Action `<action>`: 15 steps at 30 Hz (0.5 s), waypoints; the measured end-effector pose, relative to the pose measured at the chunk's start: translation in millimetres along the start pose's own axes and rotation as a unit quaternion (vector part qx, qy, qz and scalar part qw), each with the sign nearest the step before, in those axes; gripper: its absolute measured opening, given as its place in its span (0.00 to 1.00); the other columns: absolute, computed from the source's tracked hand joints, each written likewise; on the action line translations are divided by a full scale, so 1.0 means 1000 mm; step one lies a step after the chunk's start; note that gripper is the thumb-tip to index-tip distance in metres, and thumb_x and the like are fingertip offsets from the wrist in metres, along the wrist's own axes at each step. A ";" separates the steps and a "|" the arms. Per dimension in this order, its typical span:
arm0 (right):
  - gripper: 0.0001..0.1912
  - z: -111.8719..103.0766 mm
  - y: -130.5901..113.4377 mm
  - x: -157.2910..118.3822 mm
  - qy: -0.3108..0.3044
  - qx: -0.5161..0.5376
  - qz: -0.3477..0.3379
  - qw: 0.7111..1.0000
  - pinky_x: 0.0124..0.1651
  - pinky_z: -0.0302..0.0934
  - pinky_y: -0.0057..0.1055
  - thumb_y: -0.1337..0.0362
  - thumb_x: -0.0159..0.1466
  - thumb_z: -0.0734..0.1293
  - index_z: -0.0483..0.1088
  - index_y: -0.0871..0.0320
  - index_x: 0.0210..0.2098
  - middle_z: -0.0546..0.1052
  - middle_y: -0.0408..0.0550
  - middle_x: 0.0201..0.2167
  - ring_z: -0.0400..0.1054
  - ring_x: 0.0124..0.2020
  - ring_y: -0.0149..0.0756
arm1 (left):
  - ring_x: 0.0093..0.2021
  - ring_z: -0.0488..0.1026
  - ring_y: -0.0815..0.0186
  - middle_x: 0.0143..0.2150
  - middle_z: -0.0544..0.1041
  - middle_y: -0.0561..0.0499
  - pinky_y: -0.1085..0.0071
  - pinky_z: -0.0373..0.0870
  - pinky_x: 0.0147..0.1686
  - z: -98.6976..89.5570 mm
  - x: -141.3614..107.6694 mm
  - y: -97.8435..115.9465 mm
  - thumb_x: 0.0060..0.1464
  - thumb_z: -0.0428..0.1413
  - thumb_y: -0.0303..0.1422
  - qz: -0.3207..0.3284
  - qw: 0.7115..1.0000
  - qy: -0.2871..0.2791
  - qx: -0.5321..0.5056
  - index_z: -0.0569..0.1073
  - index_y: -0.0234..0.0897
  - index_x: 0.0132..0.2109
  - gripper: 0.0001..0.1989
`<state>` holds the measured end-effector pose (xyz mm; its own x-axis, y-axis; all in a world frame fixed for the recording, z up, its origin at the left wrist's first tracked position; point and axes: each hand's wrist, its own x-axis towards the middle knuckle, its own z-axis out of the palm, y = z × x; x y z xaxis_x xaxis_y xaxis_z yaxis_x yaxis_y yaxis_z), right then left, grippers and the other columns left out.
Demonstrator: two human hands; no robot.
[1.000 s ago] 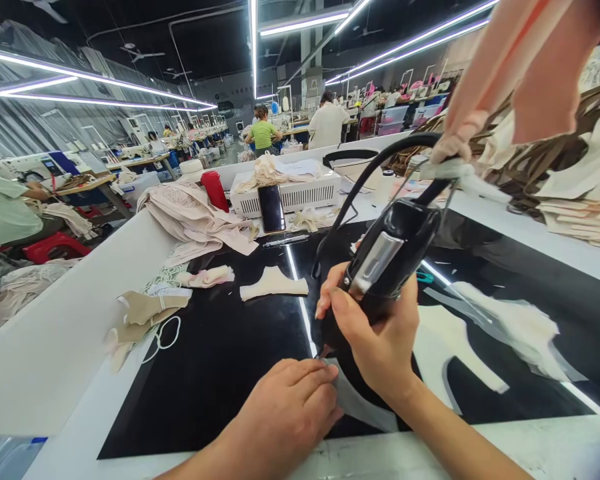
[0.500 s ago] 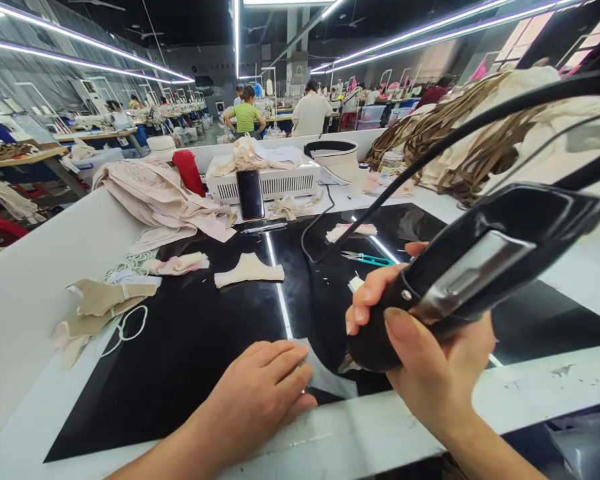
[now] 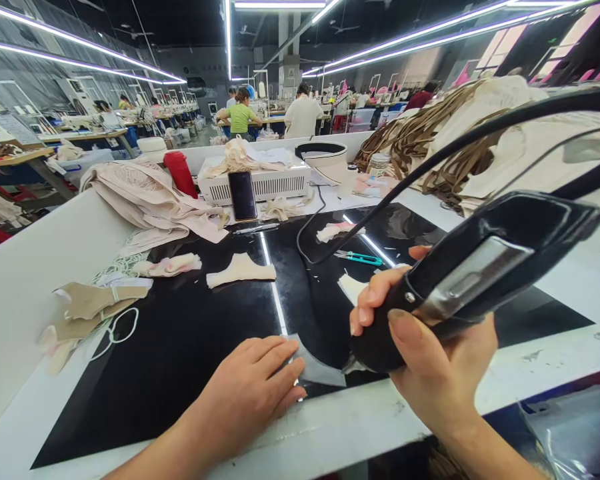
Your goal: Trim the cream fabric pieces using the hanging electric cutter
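Note:
My left hand [image 3: 255, 383] lies palm down near the table's front edge, fingers stretched out over a grey, thin curved piece [image 3: 323, 365] on the black mat [image 3: 180, 353]. My right hand [image 3: 443, 360] is wrapped round a black corded power tool [image 3: 485, 267] with a silver plate on its side. The tool's small metal tip [image 3: 354, 364] points down by the right end of the grey piece; whether they touch, I cannot tell. A cream curved piece [image 3: 353, 288] shows partly behind my right fingers, and another cream piece [image 3: 241, 270] lies farther left.
Teal thread snips [image 3: 363, 258] lie beyond my right hand. The tool's black cable [image 3: 455, 143] arches across the right side. A phone [image 3: 243, 195] leans on a white box [image 3: 275, 185]. Fabric piles [image 3: 145, 197] line the left and right, with tan pieces [image 3: 93, 300] at left.
The whole view has shifted slightly to the left. My right hand with the tool has moved a little to the right, showing more of the cream piece behind it. My left hand stays on the grey piece.

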<state>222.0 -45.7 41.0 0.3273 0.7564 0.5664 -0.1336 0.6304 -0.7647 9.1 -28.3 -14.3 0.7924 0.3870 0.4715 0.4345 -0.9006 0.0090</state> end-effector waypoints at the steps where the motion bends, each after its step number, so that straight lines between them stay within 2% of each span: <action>1: 0.14 0.001 0.000 0.000 0.000 0.004 -0.001 1.000 0.25 0.70 0.34 0.60 0.63 0.76 0.68 0.50 0.44 0.75 0.41 0.34 0.72 0.27 0.34 | 0.51 0.79 0.59 0.52 0.81 0.44 0.63 0.78 0.47 0.000 0.000 0.000 0.73 0.48 0.36 0.001 1.000 -0.002 0.000 0.76 0.35 0.52 0.14; 5: 0.16 0.002 0.001 -0.003 -0.006 0.011 -0.005 1.000 0.25 0.70 0.33 0.61 0.64 0.76 0.67 0.50 0.46 0.76 0.41 0.33 0.72 0.27 0.33 | 0.53 0.78 0.59 0.53 0.81 0.45 0.63 0.78 0.49 -0.002 0.000 0.000 0.73 0.48 0.35 0.005 1.000 -0.009 0.003 0.76 0.35 0.51 0.14; 10: 0.17 0.002 0.002 -0.005 -0.010 0.006 -0.004 1.000 0.24 0.70 0.33 0.63 0.64 0.75 0.66 0.50 0.47 0.76 0.41 0.34 0.71 0.26 0.33 | 0.55 0.77 0.60 0.53 0.81 0.46 0.61 0.74 0.58 -0.002 0.004 0.003 0.74 0.48 0.36 0.018 1.000 0.011 0.005 0.76 0.33 0.52 0.14; 15: 0.16 0.002 0.002 -0.005 -0.006 0.015 -0.008 1.000 0.24 0.69 0.32 0.62 0.64 0.76 0.66 0.50 0.46 0.76 0.41 0.32 0.71 0.26 0.33 | 0.50 0.77 0.62 0.49 0.81 0.48 0.63 0.75 0.56 0.000 0.009 0.010 0.74 0.48 0.38 0.014 0.999 -0.006 -0.037 0.75 0.33 0.53 0.15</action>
<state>218.0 -47.9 37.8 0.3175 0.7488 0.5818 -0.1569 0.6465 -0.7466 20.9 -33.4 -10.1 0.8089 0.3631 0.4624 0.3793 -0.9232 0.0614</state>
